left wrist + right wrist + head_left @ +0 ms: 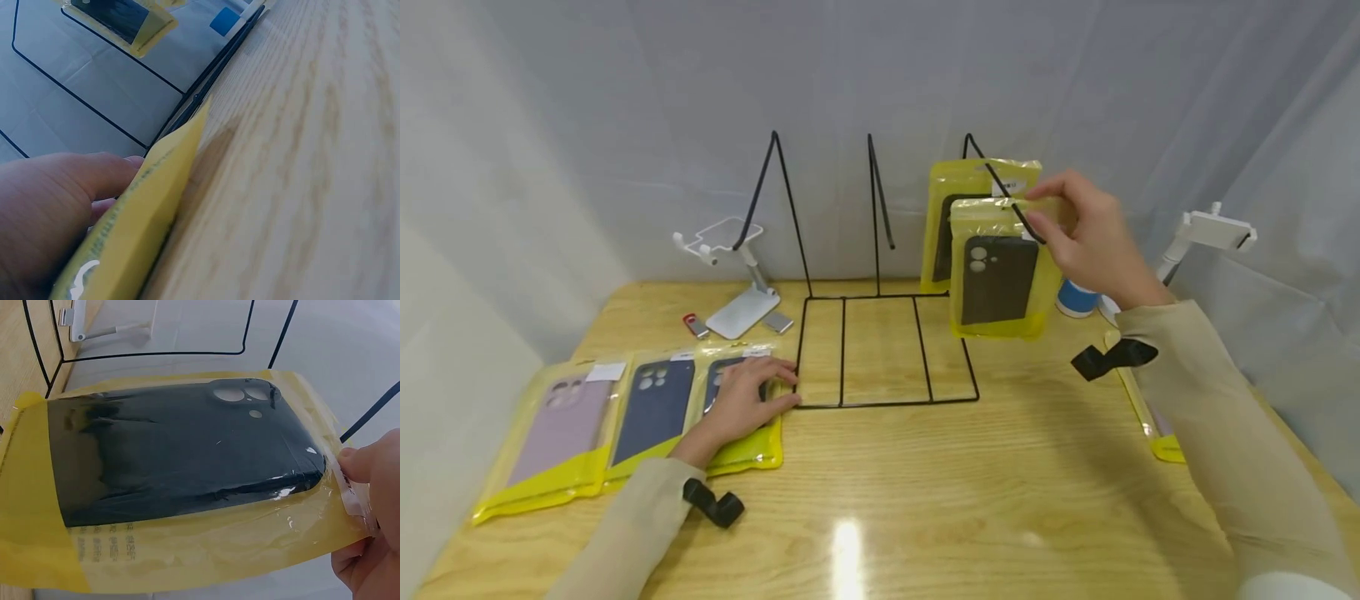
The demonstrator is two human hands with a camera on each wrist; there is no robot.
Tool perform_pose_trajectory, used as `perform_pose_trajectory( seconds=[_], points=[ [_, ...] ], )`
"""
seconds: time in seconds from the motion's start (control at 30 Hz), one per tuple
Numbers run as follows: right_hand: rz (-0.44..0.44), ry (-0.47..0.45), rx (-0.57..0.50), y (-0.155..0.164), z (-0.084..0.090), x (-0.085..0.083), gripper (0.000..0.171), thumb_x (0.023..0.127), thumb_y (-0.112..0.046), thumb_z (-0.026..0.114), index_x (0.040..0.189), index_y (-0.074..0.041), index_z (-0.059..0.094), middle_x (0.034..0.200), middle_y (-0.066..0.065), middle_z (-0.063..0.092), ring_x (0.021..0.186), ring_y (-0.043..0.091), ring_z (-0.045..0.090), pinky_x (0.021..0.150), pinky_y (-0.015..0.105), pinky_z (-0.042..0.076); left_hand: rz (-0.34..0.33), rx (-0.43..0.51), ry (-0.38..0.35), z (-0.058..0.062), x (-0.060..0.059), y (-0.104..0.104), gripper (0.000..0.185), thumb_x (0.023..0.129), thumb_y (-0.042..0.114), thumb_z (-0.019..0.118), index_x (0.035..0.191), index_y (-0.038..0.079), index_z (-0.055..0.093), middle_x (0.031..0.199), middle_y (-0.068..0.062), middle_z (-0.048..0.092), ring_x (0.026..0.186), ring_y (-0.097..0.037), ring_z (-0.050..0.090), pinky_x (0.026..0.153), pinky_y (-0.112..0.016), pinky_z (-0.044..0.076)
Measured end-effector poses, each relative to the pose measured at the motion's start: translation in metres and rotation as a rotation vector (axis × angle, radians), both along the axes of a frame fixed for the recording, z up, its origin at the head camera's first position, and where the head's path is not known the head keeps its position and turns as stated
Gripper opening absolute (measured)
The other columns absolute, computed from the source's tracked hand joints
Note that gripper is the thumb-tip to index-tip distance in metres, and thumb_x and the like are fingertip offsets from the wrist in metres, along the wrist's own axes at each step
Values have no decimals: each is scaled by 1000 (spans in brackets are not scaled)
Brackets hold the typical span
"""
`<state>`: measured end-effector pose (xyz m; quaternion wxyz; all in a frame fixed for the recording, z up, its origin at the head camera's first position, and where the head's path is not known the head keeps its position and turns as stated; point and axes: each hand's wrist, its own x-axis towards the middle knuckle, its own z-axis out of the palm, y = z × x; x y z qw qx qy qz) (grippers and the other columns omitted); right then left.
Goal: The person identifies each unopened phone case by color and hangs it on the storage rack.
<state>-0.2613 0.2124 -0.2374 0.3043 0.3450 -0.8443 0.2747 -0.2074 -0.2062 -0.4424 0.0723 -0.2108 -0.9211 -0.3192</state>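
Your right hand [1086, 237] pinches the top edge of a yellow packet with a black phone case [997, 279], held at the wire rack's [880, 333] 2 o'clock hook, in front of a second hanging packet [958, 179]. Your left hand [741, 400] lies flat, fingers relaxed, on a packet [752, 446] at the rack's 9 o'clock, beside two more packets [602, 417] on the counter [925, 500]. White phone stand [737, 283] at 11 o'clock.
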Motion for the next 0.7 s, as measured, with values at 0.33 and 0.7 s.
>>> perform_pose_trajectory(
  seconds=[0.33,0.7],
  points=[
    [-95,-77,70,-6,9,-19,21,97,-11,56,115,-1,57,69,8,50,53,14,36,55,25,31,7,-2,-1,1,0,2,21,83,19,75,101,9,70,124,-13,63,120,-37,50,99,-57,24],
    [-128,-132,44,-6,8,-26,26,99,-14,52,120,0,54,94,14,61,62,16,47,61,23,37,4,-3,-9,1,-1,1,21,83,20,75,100,10,70,125,-13,63,120,-36,50,98,-57,24]
  ],
)
